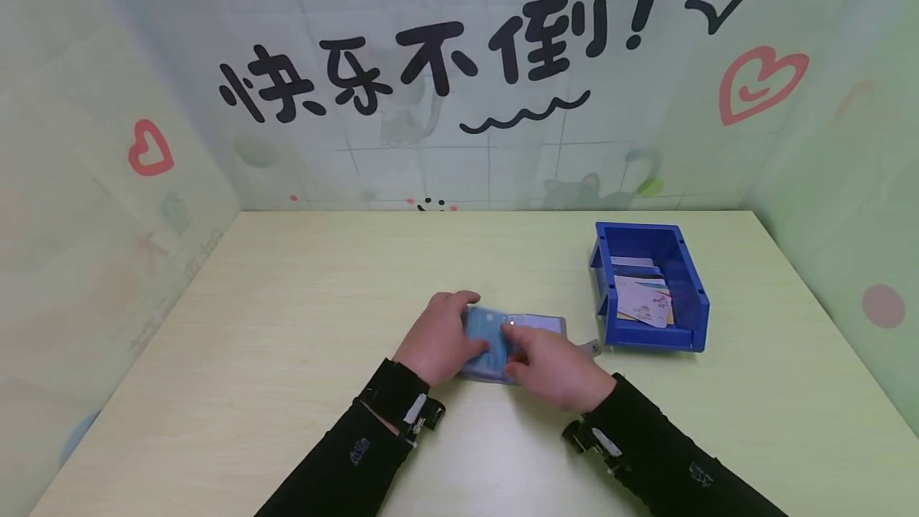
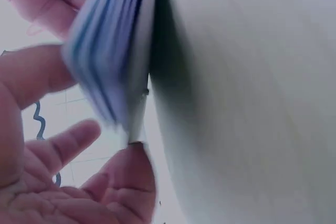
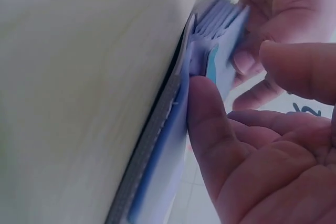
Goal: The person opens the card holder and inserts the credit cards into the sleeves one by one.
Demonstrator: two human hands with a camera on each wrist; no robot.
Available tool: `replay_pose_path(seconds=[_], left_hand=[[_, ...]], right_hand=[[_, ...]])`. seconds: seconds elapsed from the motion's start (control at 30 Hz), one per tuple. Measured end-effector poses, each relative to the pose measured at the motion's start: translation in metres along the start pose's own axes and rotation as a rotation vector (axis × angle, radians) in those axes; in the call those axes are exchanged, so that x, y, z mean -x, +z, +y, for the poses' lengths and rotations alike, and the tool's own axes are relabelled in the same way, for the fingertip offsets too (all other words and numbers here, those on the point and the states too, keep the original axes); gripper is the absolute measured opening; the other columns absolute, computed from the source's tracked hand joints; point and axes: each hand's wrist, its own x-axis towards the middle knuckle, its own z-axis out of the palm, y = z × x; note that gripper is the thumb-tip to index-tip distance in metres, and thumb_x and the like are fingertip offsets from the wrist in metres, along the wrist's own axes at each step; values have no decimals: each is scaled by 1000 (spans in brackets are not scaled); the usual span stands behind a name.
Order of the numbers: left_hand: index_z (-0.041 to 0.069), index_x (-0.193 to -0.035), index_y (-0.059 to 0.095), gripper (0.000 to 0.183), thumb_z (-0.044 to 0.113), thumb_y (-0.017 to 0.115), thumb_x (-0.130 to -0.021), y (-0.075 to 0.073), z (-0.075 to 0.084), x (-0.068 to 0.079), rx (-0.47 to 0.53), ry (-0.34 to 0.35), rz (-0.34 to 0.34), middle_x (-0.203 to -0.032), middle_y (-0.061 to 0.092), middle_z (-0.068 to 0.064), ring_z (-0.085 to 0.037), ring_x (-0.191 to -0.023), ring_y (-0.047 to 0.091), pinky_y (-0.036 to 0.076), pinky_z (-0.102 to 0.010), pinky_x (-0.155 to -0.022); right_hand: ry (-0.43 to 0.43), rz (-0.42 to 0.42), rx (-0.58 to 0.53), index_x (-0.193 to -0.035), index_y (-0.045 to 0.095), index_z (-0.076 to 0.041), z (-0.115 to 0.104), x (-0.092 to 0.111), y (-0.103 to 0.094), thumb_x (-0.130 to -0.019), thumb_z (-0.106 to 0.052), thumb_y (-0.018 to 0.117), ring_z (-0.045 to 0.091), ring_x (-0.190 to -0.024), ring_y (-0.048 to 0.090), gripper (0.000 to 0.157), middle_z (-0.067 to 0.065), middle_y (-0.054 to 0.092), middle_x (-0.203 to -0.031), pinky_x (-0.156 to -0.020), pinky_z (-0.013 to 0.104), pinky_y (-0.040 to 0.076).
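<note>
A card holder (image 1: 546, 323) with clear sleeves lies spread on the table, with a light-blue card or sleeve (image 1: 484, 325) on its left part. My left hand (image 1: 445, 339) grips the left stack of sleeves (image 2: 107, 45): the thumb lies on the sleeves, and a finger is at the outer edge. My right hand (image 1: 556, 365) reaches in from the right. One of its fingertips touches the holder's inner fold beside a teal card edge (image 3: 211, 64), and its thumb stands apart. The hands partly hide the holder in the head view.
A blue plastic bin (image 1: 698, 313) stands to the right of the holder, with several cards (image 1: 642, 300) inside. A small strap tab (image 1: 592, 348) sticks out between the right hand and the bin. Printed fabric walls (image 1: 502, 174) border the table (image 1: 323, 278).
</note>
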Motion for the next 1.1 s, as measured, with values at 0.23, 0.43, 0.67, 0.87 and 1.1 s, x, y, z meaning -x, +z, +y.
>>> replay_pose_path(seconds=[0.23,0.43,0.67,0.87,1.1], left_hand=[[9,-149,57,64,18,82,-91,-8,1,-3,262,-3,21,-147,59,-12,-27,-116,64,59,-41,-90],[12,-150,56,67,20,83,-89,-9,5,-1,336,16,24,-151,58,-12,-25,-117,63,58,-38,-86],[12,-150,55,68,16,84,-89,-7,8,0,385,23,6,-151,55,-13,-23,-117,64,60,-36,-85],[14,-150,54,58,20,75,-96,-6,11,4,381,50,6,-147,58,-7,-22,-120,67,60,-39,-90],[12,-146,58,42,19,59,-105,-3,14,7,337,98,-14,-139,66,-6,-22,-115,68,58,-39,-90]], right_hand=[[-33,-28,33,-159,42,0,-1,1,1,-105,-11,62,17,-95,62,58,10,72,-120,-86,35,55],[-83,-37,55,-160,42,-3,0,1,2,-106,-10,60,17,-96,61,57,10,68,-132,-83,35,51],[-126,-17,36,-149,57,-3,4,0,-4,-107,-18,60,17,-92,62,45,7,72,-116,-87,40,56],[-137,-53,-71,-140,64,-5,8,-3,-8,-110,-34,55,15,-78,57,43,0,66,-91,-71,30,48],[-78,-19,-129,-133,66,-8,7,-4,-7,-106,-43,60,18,-95,62,44,4,73,-111,-84,35,52]])
